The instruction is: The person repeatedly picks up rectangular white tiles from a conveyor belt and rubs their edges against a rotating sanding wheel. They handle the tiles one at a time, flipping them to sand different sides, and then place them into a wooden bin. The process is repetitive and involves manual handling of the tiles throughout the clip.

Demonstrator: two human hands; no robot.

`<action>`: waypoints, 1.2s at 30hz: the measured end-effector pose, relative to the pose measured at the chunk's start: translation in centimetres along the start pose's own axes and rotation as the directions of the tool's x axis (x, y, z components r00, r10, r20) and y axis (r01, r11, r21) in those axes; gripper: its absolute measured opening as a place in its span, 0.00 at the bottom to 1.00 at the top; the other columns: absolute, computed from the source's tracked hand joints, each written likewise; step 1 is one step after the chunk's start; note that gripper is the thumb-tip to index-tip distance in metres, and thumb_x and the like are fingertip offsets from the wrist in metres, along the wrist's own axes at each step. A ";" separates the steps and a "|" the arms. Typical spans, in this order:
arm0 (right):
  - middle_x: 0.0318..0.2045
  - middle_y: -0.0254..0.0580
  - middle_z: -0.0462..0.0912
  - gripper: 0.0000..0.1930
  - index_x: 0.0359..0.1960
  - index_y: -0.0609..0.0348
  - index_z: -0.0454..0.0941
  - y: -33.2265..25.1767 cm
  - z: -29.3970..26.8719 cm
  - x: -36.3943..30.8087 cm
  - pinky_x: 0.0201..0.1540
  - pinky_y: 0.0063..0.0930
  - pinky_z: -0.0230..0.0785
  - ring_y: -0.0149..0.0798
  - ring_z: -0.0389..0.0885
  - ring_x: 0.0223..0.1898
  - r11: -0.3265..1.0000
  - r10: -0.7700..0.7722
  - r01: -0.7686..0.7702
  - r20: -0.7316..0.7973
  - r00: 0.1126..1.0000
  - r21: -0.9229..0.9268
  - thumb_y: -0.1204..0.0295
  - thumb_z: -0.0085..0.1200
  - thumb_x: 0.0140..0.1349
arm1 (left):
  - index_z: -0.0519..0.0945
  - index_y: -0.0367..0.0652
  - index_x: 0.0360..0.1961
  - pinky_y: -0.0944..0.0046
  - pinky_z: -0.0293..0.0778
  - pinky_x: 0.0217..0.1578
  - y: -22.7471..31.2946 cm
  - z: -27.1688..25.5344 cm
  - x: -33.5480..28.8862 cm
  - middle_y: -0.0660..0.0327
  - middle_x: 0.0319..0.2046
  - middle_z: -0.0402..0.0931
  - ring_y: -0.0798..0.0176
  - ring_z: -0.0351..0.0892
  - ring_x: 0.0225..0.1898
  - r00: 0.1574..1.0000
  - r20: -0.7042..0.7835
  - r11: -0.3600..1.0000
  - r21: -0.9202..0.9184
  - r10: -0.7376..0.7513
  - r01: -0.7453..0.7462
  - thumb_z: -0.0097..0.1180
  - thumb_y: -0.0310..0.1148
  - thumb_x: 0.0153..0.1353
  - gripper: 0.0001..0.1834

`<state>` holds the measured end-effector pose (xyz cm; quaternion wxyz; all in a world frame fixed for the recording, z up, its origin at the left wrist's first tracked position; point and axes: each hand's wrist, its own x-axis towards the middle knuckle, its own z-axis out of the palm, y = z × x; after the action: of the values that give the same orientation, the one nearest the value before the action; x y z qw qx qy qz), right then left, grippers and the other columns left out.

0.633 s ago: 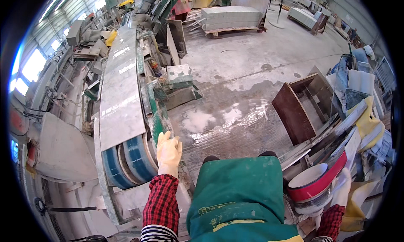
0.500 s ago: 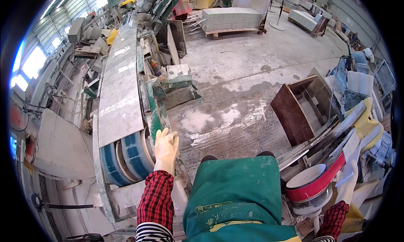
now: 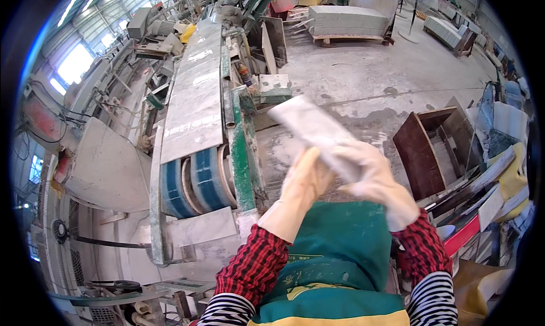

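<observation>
Right now, through the head camera, I see a long, flat, pale grey slab (image 3: 312,122) up in the air in front of the body, above the shiny green apron (image 3: 349,252). It is tilted, with its far end pointing up and to the left, and its near end sits between two hands in cream rubber gloves. The right hand (image 3: 374,175) is closed around the near end, with its fingers over the top face. The left hand (image 3: 304,178) is up against the left edge of the slab; its fingers are blurry and partly hidden, so I can't tell how tight its grip is. Both arms wear red and black checked sleeves (image 3: 254,263), with black and white stripes below them. To the left, I see a long machine with a flat grey top (image 3: 196,93), and at its near end there are blue round rollers (image 3: 210,178) with brown rims. A chipped green metal rail (image 3: 243,167) runs beside them. To the right, an open dark brown wooden box (image 3: 417,161) sits on the grey, patchy floor (image 3: 363,70). Far away, a neat stack of pale flat blocks (image 3: 349,22) rests on a wooden pallet (image 3: 352,40).
</observation>
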<state>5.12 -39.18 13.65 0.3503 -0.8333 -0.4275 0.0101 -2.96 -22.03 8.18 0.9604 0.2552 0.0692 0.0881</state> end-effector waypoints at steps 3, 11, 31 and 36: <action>0.61 0.42 0.80 0.34 0.55 0.51 0.82 -5.3 2.9 4.1 0.69 0.43 0.68 0.52 0.76 0.63 0.933 -0.300 0.329 0.188 0.935 -0.149 0.61 0.78 0.42 | 0.70 0.37 0.67 0.49 0.75 0.66 3.7 -4.9 -1.8 0.50 0.63 0.76 0.50 0.77 0.63 0.947 -0.184 0.964 0.083 0.263 -0.252 0.56 0.31 0.73 0.23; 0.57 0.43 0.83 0.28 0.54 0.53 0.81 -2.2 5.8 6.5 0.66 0.42 0.68 0.52 0.78 0.60 0.886 -0.443 0.457 0.155 0.883 -0.072 0.53 0.70 0.55 | 0.69 0.35 0.67 0.47 0.75 0.67 15.0 -14.7 -7.7 0.50 0.63 0.76 0.50 0.77 0.64 0.724 -0.429 0.839 0.213 0.541 -0.500 0.48 0.28 0.77 0.20; 0.72 0.56 0.69 0.39 0.73 0.63 0.67 1.3 5.7 1.4 0.76 0.40 0.53 0.47 0.63 0.75 0.706 0.075 -0.129 0.108 0.991 0.697 0.58 0.67 0.65 | 0.70 0.36 0.69 0.49 0.77 0.62 2.6 -4.4 -1.7 0.50 0.64 0.75 0.50 0.78 0.61 0.876 -0.468 0.972 0.125 -0.120 0.200 0.54 0.44 0.76 0.29; 0.71 0.56 0.70 0.42 0.74 0.64 0.65 4.9 5.4 -0.1 0.75 0.40 0.56 0.47 0.65 0.74 0.570 0.206 -0.080 -0.048 0.977 0.818 0.59 0.70 0.62 | 0.73 0.37 0.68 0.52 0.80 0.57 -0.7 -2.5 -2.6 0.52 0.60 0.80 0.54 0.83 0.56 0.880 -0.414 0.919 0.204 -0.233 0.339 0.57 0.44 0.74 0.28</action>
<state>6.76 -38.04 6.62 0.7186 -0.6114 -0.2815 0.1748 -5.86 -21.94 5.94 0.8868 0.3484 0.3030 -0.0182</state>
